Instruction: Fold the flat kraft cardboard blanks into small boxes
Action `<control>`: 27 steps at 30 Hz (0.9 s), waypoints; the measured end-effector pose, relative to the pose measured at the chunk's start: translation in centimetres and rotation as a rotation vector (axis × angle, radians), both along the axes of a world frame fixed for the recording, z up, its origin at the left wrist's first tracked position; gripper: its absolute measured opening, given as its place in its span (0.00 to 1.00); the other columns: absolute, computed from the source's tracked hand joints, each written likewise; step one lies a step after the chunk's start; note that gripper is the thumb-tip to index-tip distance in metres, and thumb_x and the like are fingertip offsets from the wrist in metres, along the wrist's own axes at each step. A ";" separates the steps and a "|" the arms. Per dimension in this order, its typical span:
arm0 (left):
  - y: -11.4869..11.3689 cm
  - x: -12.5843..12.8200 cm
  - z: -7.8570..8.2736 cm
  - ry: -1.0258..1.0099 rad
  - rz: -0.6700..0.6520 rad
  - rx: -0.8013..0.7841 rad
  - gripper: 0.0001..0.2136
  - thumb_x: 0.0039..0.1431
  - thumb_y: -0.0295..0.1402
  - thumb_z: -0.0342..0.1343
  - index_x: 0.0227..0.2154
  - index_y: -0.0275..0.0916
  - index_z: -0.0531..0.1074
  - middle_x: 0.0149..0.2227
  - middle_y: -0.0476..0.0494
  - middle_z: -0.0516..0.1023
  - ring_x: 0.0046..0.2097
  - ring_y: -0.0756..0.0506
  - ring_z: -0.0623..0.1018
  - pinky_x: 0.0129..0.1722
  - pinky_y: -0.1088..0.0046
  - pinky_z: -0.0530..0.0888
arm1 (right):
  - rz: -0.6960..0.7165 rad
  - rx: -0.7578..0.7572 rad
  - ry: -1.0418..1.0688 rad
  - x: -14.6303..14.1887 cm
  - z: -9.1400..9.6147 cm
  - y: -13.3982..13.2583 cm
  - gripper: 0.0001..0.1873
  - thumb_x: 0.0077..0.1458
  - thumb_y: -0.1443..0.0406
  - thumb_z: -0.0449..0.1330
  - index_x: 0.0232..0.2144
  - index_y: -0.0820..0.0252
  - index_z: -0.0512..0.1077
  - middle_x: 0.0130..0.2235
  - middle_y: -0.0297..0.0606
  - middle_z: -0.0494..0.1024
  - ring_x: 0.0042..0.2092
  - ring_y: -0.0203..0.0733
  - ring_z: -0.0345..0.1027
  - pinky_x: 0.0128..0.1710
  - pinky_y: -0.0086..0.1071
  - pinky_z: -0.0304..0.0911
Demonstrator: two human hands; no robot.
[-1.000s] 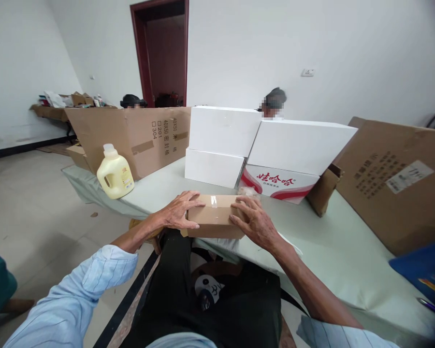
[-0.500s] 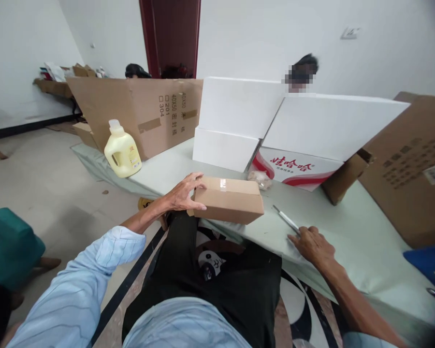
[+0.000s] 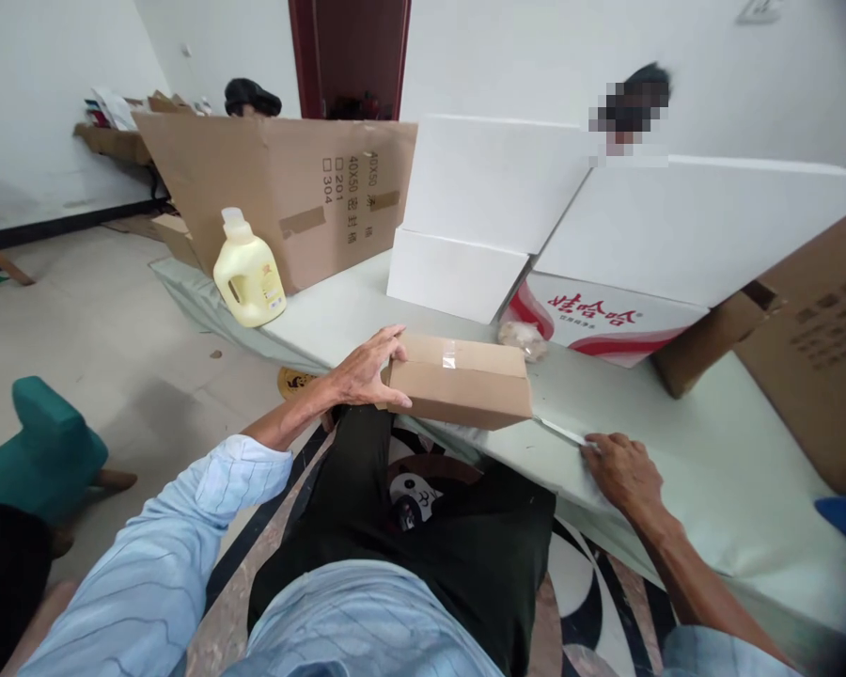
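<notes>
A small brown cardboard box [image 3: 465,381], taped shut on top, lies at the near edge of the pale green table [image 3: 712,451]. My left hand [image 3: 367,369] grips its left end, thumb at the front and fingers over the top. My right hand [image 3: 624,470] rests on the table to the right of the box. Its fingers are closed on the end of a thin white pen-like tool [image 3: 562,432] that lies flat and points toward the box.
Behind the box stand white foam boxes [image 3: 490,183], a red-and-white printed carton [image 3: 599,315] and a small crumpled bag [image 3: 523,337]. A yellow detergent jug [image 3: 248,271] and large brown cartons [image 3: 282,202] sit left and right. Another person's head shows behind the foam boxes. A teal stool [image 3: 39,451] stands on the floor at left.
My right hand left the box's right end and moved right to the white tool on the table. My left hand has stayed on the box. The camera shifted.
</notes>
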State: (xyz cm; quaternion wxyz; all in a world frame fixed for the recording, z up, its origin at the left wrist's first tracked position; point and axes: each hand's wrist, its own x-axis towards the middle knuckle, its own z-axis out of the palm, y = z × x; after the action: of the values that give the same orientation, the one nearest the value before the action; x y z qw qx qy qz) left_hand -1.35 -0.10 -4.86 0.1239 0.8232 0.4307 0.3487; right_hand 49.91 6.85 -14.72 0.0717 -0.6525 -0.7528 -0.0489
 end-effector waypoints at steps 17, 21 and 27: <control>-2.6 0.7 -1.5 0.012 -0.034 0.082 0.32 0.45 0.32 0.76 0.53 0.41 0.70 0.73 0.22 0.57 0.74 0.27 0.62 0.69 0.44 0.68 | 0.345 0.157 0.518 -12.2 14.3 -6.2 0.28 0.63 0.36 0.54 0.31 0.50 0.71 0.26 0.34 0.71 0.28 0.44 0.63 0.32 0.37 0.60; -3.1 0.7 -1.5 0.009 -0.021 0.091 0.32 0.44 0.31 0.77 0.53 0.40 0.72 0.73 0.23 0.57 0.74 0.27 0.62 0.70 0.44 0.67 | 0.489 0.098 0.418 -15.2 15.9 -6.6 0.29 0.67 0.37 0.50 0.32 0.50 0.71 0.29 0.38 0.77 0.31 0.46 0.68 0.33 0.37 0.60; -3.3 0.7 -1.4 -0.006 -0.015 0.101 0.32 0.43 0.32 0.78 0.52 0.40 0.74 0.73 0.24 0.57 0.74 0.26 0.62 0.70 0.43 0.66 | 0.548 0.053 0.327 -15.9 16.7 -6.4 0.29 0.68 0.37 0.49 0.35 0.50 0.74 0.35 0.41 0.80 0.33 0.46 0.71 0.33 0.37 0.59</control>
State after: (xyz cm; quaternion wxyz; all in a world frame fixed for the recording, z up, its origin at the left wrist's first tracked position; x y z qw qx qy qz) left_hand -0.63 -3.45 -6.27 0.0861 0.8304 0.4059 0.3718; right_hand 33.99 0.44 1.95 0.2190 -0.4225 -0.8776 0.0582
